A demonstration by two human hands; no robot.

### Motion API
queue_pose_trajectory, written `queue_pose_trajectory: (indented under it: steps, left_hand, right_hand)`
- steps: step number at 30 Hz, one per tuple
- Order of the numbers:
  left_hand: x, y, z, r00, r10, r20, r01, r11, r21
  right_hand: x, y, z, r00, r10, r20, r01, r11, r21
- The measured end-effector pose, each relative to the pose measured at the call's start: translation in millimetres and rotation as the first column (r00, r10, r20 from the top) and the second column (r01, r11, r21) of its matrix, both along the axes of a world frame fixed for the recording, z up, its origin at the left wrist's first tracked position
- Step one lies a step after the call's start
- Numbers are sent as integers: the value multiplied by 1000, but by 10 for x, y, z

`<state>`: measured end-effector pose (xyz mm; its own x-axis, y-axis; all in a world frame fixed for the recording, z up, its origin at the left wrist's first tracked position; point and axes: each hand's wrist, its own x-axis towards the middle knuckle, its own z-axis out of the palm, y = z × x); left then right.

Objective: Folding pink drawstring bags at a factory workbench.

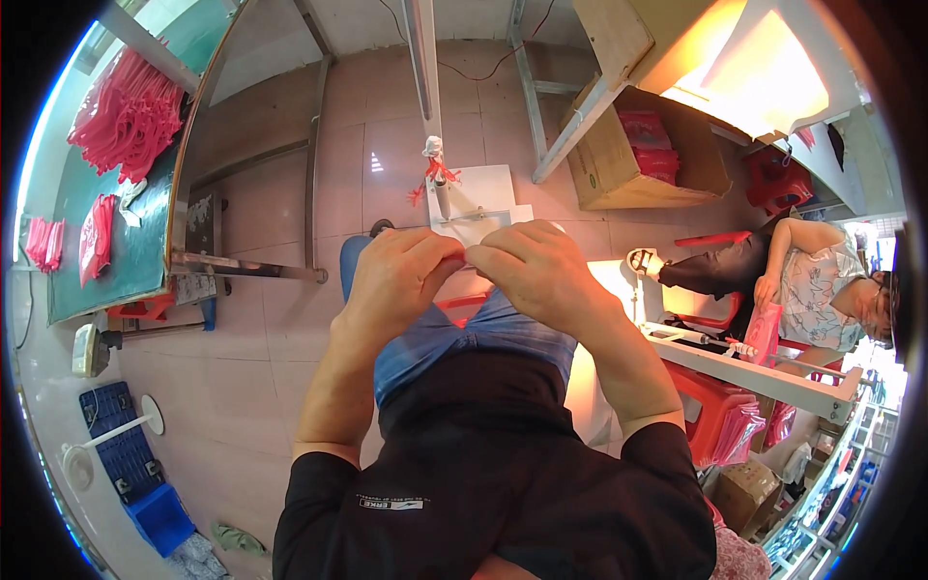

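Fingers of my left hand [396,275] and right hand [536,271] are meeting above the white stand [474,208], pinching narrowly; what they are gripping I cannot tell. Steadier fingertip hold probably comes next.

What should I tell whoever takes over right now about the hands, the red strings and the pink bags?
Left hand and right hand: raised together over the lap, fingers pinched at the same spot; whatever they hold is too small to tell.
Just beyond them: white stand with red strings tied on its post.
Pink bags: piled on the green table, far left. More sit in the cardboard box, upper right.
Done or left: cannot tell from this view.
A co-worker sits at right with a pink bag.
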<state>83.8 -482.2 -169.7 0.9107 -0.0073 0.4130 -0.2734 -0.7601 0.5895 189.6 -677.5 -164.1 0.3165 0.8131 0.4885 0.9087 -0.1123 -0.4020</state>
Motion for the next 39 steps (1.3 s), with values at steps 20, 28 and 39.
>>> queue_pose_trajectory:
  steps: [20,28,39]
  left_hand:
    - [-158,67,-71,988,-11,-156,-13,988,-155]
    - [-68,-102,-67,991,-106,86,102,994,43]
    - [-43,-170,-173,985,-139,102,135,990,48]
  right_hand:
    - [82,-210,-69,931,45,-361,-112,979,-167]
    - [14,-211,-137,931,45,-362,-76,994,-73]
    - [-13,-251,-137,934,14,-356,-40,997,-66]
